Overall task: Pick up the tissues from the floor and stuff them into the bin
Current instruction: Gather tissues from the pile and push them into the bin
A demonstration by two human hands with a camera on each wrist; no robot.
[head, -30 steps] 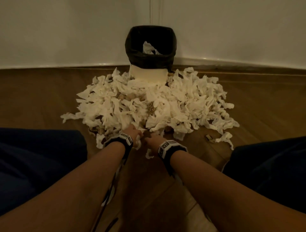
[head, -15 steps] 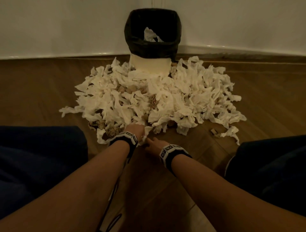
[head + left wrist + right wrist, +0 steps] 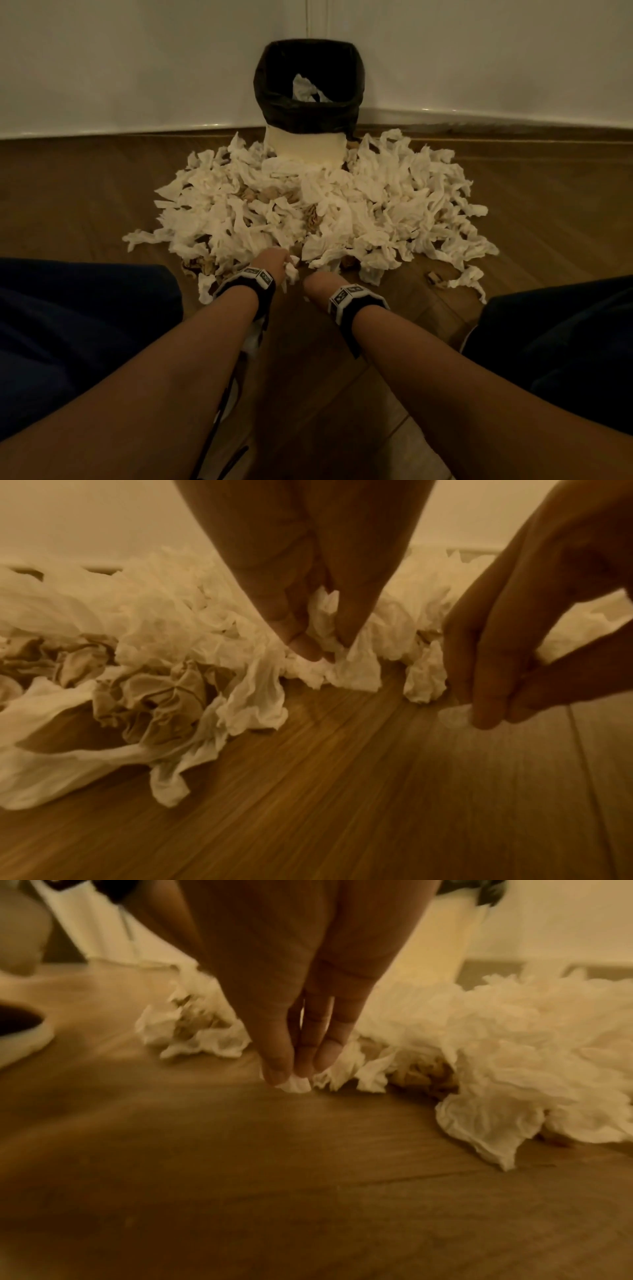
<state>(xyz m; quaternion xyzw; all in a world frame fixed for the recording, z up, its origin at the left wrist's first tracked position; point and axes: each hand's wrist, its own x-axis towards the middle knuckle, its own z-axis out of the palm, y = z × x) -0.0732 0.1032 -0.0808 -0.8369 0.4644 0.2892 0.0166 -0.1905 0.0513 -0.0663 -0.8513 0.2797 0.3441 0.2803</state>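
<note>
A crumpled tissue [image 3: 290,271], lifted since a moment ago, is gripped in the left hand [image 3: 272,262], a small scrap [image 3: 294,1086] is pinched under the right hand's [image 3: 317,282] fingertips [image 3: 276,1073] at floor level, the tissue pile [image 3: 308,212] lying just beyond both and the bin [image 3: 308,114] farther on, so a first carry is judged imminent.

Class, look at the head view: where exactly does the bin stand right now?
The bin, lined with a black bag, stands top centre in the head view, in the corner where two walls meet, directly behind the tissue pile on the wooden floor.
</note>
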